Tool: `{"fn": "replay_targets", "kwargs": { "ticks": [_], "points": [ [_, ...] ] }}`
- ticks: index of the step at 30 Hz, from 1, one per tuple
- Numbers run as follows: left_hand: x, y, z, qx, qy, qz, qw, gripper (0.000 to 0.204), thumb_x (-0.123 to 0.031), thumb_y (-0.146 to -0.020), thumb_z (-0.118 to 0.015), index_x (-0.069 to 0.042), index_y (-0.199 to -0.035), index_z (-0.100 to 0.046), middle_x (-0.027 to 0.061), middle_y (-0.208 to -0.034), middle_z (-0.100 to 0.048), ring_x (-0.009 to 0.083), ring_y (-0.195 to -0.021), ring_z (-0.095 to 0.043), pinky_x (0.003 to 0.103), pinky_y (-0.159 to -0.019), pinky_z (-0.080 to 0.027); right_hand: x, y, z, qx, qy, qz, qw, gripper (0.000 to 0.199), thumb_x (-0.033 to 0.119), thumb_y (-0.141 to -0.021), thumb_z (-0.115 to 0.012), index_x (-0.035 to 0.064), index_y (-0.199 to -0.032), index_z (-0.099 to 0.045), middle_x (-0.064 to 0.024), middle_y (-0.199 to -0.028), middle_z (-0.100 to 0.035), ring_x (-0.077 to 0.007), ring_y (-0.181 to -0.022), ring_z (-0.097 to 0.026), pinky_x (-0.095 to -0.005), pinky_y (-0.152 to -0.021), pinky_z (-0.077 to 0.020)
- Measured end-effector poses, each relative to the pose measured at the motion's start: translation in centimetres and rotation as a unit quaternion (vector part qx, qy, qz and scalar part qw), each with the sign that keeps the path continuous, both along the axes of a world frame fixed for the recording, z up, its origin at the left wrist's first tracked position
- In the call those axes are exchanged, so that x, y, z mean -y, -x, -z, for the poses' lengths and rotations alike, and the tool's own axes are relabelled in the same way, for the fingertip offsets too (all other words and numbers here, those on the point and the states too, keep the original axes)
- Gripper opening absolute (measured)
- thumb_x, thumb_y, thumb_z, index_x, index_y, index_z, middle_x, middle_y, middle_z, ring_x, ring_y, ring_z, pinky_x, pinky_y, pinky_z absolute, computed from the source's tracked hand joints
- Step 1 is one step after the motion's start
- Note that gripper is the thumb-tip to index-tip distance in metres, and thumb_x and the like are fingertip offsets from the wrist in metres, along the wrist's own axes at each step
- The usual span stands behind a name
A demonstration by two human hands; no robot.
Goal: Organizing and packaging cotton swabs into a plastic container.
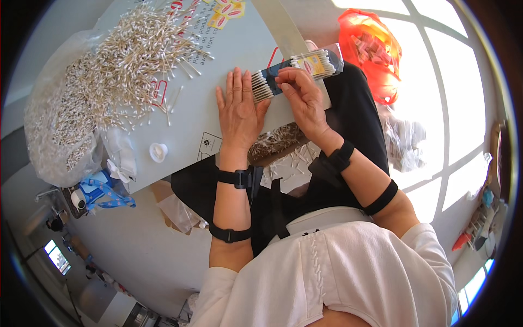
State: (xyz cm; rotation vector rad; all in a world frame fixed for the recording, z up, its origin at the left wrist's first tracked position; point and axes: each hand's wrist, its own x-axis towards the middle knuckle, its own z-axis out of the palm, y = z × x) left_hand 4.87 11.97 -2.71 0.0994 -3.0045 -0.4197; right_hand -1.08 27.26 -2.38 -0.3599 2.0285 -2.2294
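- Hundreds of swabs lie in a loose heap on the table, at the far left, spilling out of a clear bag that holds many more.
- Below the bag, a blue strap with a small pattern hangs near the table's corner.
- Right of the strap, a round white cap sits alone on the table, near its front edge.
- At the far edge, right of the heap's top, a few yellow cards overlap.
- My left hand rests palm down on the table, fingers straight, grasping nothing, its forefinger and thumb beside the packet's near end.
- The packet lies aslant just right of that hand: swab tips at its left end, dark blue across the middle, more white tips and a yellow label at the right, where it reaches past the table edge.
- Under the edge, between my forearms, a box holds more loose swabs.
- My right hand is bent over the packet's middle, thumb and forefinger close together; I cannot tell whether they pinch anything.
- Farthest right, an orange bag stands in sunlight.
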Motion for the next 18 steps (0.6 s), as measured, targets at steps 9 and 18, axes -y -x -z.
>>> {"fn": "replay_targets", "kwargs": {
  "ticks": [9, 18],
  "points": [
    [-0.5, 1.3, 0.3, -0.196, -0.468, -0.142, 0.85, 0.064, -0.037, -0.104, -0.043, 0.001, -0.152, -0.025, 0.0206, -0.157, -0.027, 0.0314, -0.147, -0.024, 0.044, -0.119, -0.018, 3.9, 1.7, 1.6, -0.016, 0.058, 0.014, 0.998, 0.032, 0.011, -0.102, -0.048, -0.0025, -0.131, -0.053, -0.0136, -0.138, -0.053, -0.0217, -0.126, -0.05, -0.0308, -0.106, -0.0387],
    [0.3, 1.6, 0.0, -0.22, -0.592, -0.133, 0.764, 0.065, -0.038, -0.104, -0.044, 0.003, -0.151, -0.025, 0.0207, -0.158, -0.026, 0.0292, -0.147, -0.024, 0.044, -0.12, -0.017, 4.3, 1.4, 2.5, 0.006, 0.079, 0.015, 0.997, 0.031, 0.009, -0.103, -0.048, -0.0026, -0.13, -0.056, -0.0092, -0.133, -0.057, -0.0173, -0.122, -0.054, -0.0304, -0.106, -0.0425]
  ]
}}
